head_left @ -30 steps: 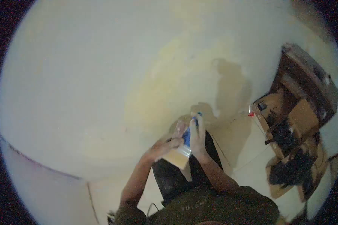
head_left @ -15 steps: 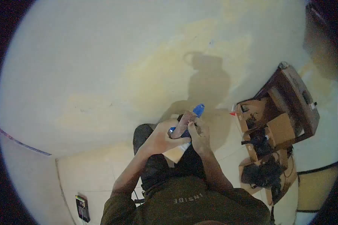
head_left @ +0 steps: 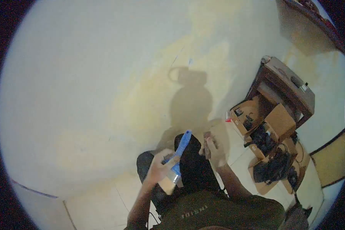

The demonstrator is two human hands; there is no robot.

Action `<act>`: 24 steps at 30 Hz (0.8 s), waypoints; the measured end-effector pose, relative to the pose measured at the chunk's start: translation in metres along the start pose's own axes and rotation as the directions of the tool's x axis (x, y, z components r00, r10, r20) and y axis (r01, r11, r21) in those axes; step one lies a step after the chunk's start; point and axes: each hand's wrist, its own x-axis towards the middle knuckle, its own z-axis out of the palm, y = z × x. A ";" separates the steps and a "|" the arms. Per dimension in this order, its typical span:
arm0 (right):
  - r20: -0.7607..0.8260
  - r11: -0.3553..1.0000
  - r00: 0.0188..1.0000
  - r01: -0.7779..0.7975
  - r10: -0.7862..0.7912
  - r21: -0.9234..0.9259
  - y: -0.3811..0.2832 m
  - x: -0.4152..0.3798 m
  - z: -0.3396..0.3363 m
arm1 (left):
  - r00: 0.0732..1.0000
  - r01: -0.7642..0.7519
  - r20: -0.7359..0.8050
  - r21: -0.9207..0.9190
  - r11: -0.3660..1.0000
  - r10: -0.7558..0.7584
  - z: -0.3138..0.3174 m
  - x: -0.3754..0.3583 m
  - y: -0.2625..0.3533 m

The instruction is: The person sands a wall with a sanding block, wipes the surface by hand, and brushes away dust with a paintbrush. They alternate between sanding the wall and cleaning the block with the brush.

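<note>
My left hand (head_left: 161,165) is closed around a paintbrush (head_left: 183,145) above my left thigh. The brush has a blue handle pointing up and away from me, a shiny metal band and pale bristles hanging toward my lap. To the right, my right hand (head_left: 217,152) grips a small reddish-brown strip (head_left: 207,145), possibly folded sandpaper, between thumb and fingers. The two hands are apart, over my dark-trousered knees. Part of the strip is hidden by my fingers.
A pale wall (head_left: 84,76) with yellowish patches and my shadow rises ahead. At right, open cardboard boxes (head_left: 281,120) holding black items stand by a brown box-like stand (head_left: 291,80). A black bundle (head_left: 272,166) lies nearer me on the tiled floor (head_left: 99,199).
My hands were together around the brown strip and the brush; now they have separated. The left keeps the brush, while the strip moved right with my right hand. The view has shifted right.
</note>
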 end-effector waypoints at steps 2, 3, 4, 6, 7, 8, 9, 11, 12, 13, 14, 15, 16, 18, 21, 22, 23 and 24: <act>0.074 0.991 0.997 -0.026 0.016 0.134 0.017 -0.006 0.009 | 0.992 -0.086 -0.064 0.270 0.959 0.107 0.020 -0.005 0.008; 0.114 0.980 0.993 -0.044 0.022 0.196 0.024 -0.009 0.016 | 0.998 -0.058 0.020 0.312 0.948 0.055 0.026 -0.003 0.009; 0.010 0.979 0.998 -0.058 0.057 0.197 0.034 -0.012 0.027 | 0.995 -0.031 0.099 0.354 0.935 -0.004 0.031 -0.006 0.007; -0.079 0.973 0.991 -0.092 0.110 0.212 0.043 -0.006 0.040 | 0.991 0.024 0.111 0.364 0.931 -0.069 0.044 -0.004 -0.010; -0.062 0.967 0.990 -0.113 0.130 0.227 0.041 -0.003 0.040 | 0.988 0.053 0.116 0.369 0.928 -0.103 0.046 0.000 -0.018; -0.045 0.961 0.988 -0.135 0.150 0.241 0.040 0.000 0.040 | 0.989 0.059 0.112 0.325 0.944 -0.101 0.044 0.004 -0.023; -0.020 0.934 0.992 -0.111 0.125 0.338 0.039 0.004 0.041 | 0.989 0.066 0.106 0.283 0.957 -0.099 0.042 0.005 -0.026; 0.046 0.926 0.996 -0.091 0.080 0.367 0.034 0.006 0.041 | 0.986 0.098 0.106 0.236 0.967 -0.126 0.036 0.003 -0.022; 0.092 0.951 0.994 -0.081 0.056 0.299 0.027 0.006 0.039 | 0.983 0.115 0.114 0.232 0.966 -0.145 0.029 0.003 -0.010; 0.137 0.972 0.990 -0.062 0.031 0.227 0.022 0.008 0.038 | 0.980 0.127 0.123 0.227 0.966 -0.157 0.022 0.008 -0.002; 0.106 0.972 0.993 -0.066 0.043 0.225 0.013 0.021 0.044 | 0.990 0.045 0.120 0.240 0.970 -0.076 0.012 0.029 0.004; 0.078 0.973 0.995 -0.072 0.056 0.218 0.012 0.030 0.053 | 0.993 -0.035 0.114 0.249 0.968 0.007 0.000 0.044 0.003; 0.055 0.974 0.996 -0.082 0.072 0.210 0.012 0.034 0.059 | 0.993 -0.065 0.109 0.280 0.958 0.036 -0.012 0.057 -0.002; 0.033 0.987 0.998 -0.060 0.055 0.152 0.013 0.037 0.064 | 0.991 -0.122 0.099 0.341 0.932 0.093 -0.036 0.081 -0.011; -0.015 1.000 1.000 0.017 -0.017 -0.004 0.013 0.034 0.065 | 0.948 -0.257 -0.058 0.434 0.863 0.312 -0.047 0.110 0.003; -0.014 0.998 0.999 0.037 -0.038 -0.059 0.013 0.025 0.063 | 0.939 -0.266 -0.091 0.416 0.870 0.330 -0.050 0.101 0.023; -0.012 0.992 0.998 0.056 -0.058 -0.109 0.011 0.018 0.062 | 0.947 -0.257 -0.097 0.344 0.903 0.306 -0.053 0.102 0.029; -0.040 0.990 0.996 0.072 -0.077 -0.119 0.005 0.016 0.062 | 0.954 -0.246 -0.103 0.270 0.931 0.281 -0.055 0.102 0.034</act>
